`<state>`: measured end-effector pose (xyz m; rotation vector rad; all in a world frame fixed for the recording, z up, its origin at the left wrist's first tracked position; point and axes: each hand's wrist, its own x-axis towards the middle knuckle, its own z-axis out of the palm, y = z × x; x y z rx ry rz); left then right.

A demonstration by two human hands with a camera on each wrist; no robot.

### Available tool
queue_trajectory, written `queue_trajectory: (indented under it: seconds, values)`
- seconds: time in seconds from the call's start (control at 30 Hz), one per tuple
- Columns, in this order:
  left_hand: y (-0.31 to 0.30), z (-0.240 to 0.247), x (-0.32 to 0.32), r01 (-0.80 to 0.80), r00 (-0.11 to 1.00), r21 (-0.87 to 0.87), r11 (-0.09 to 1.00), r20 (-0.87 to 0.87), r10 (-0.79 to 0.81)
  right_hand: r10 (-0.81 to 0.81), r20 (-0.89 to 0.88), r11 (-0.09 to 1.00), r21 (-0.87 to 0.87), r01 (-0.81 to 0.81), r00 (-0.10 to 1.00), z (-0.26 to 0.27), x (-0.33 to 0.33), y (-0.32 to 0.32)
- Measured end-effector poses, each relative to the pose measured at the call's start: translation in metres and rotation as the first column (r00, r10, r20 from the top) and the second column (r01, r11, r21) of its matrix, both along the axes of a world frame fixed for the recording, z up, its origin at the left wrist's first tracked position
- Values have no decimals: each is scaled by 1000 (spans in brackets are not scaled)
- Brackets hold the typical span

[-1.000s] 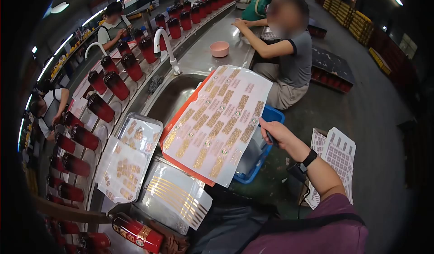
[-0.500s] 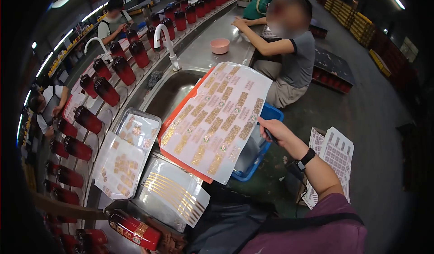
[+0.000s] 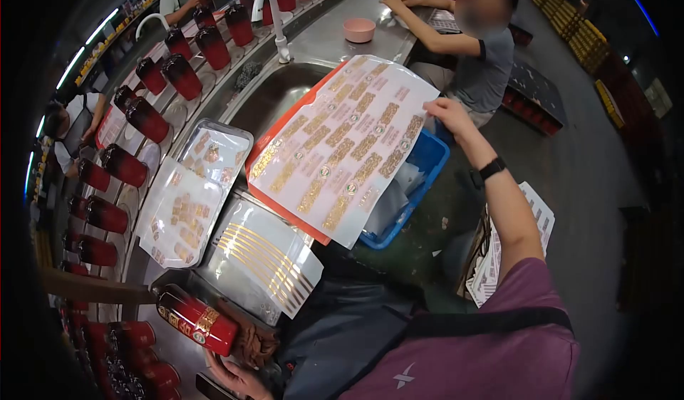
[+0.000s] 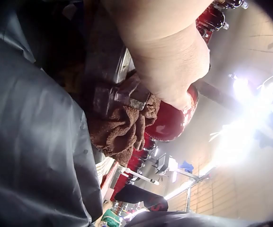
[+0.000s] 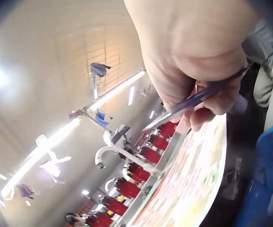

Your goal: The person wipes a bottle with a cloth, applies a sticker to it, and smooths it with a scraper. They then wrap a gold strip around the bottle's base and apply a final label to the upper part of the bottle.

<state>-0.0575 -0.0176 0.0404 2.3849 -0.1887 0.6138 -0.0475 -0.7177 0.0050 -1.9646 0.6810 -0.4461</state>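
My right hand (image 3: 450, 117) reaches the upper right edge of a large label sheet (image 3: 356, 140) with gold and pink prints. Its curled fingers hold a thin, dark tool with a pointed silvery tip (image 5: 195, 100) across the palm; its kind is unclear. The sheet lies on an orange board (image 3: 293, 220). At the lower left, my left hand (image 3: 239, 380) has its fingers against the base of a red bottle with gold lettering (image 3: 196, 320), lying on its side. A brown cloth (image 4: 120, 130) is bunched beside the bottle.
Wet labels lie on a tray (image 3: 226, 138) and a clear sheet beside it; gold strips (image 3: 263, 265) sit nearer. A sink (image 3: 278, 94) with white tap (image 3: 274, 19), a blue basin (image 3: 434, 186) and rows of red bottles (image 3: 146, 122) surround the work. Another person sits opposite.
The left hand has come into clear view at the bottle's base. The head view has tilted down. My right hand has moved up along the sheet's right edge.
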Motion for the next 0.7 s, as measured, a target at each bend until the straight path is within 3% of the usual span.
queue_trajectory:
  seconds: [0.03, 0.1, 0.13, 0.17, 0.23, 0.27, 0.3, 0.4, 0.5, 0.6, 0.7]
  values:
    - [2, -1, 0, -3, 1000, -4, 1000, 7, 3, 3, 7, 1000, -4, -3, 1000, 0, 10, -9]
    - [2, -1, -1, -17, 1000, -74, 997, -26, 15, -98, -5, 963, -253, 94, 995, 2, 27, -30]
    - [-2, -2, 0, -16, 1000, -78, 997, -24, 14, -109, -114, 927, -371, 60, 987, 3, 37, -43]
    - [-7, -2, 1, -36, 999, -107, 994, -42, 32, -112, -114, 926, -373, 62, 987, 3, 45, -53]
    - [-11, 2, 1, -60, 996, -127, 990, -67, 52, -154, -180, 828, -560, 28, 972, 1, 62, -64]
    - [-10, 5, 0, -37, 999, -74, 997, -29, 35, -143, -295, 886, -463, -10, 945, 2, 73, -72]
    - [-11, 8, -1, -16, 1000, -25, 1000, 11, 16, -140, -299, 888, -460, -14, 944, 5, 79, -71]
    - [-4, 8, -1, -31, 999, -11, 999, -15, 31, -75, -542, 947, -301, -110, 837, 9, 100, -81]
    - [-6, 2, 4, -44, 999, -16, 999, 15, 44, -93, -510, 916, -380, -127, 855, -8, 112, -99]
    - [1, -2, 6, -69, 998, 42, 997, -6, 70, -72, -560, 934, -328, -142, 825, -2, 115, -91]
    - [37, -41, 3, -30, 997, -5, 1000, -77, 30, -36, -622, 933, -302, -198, 782, -3, 124, -102]
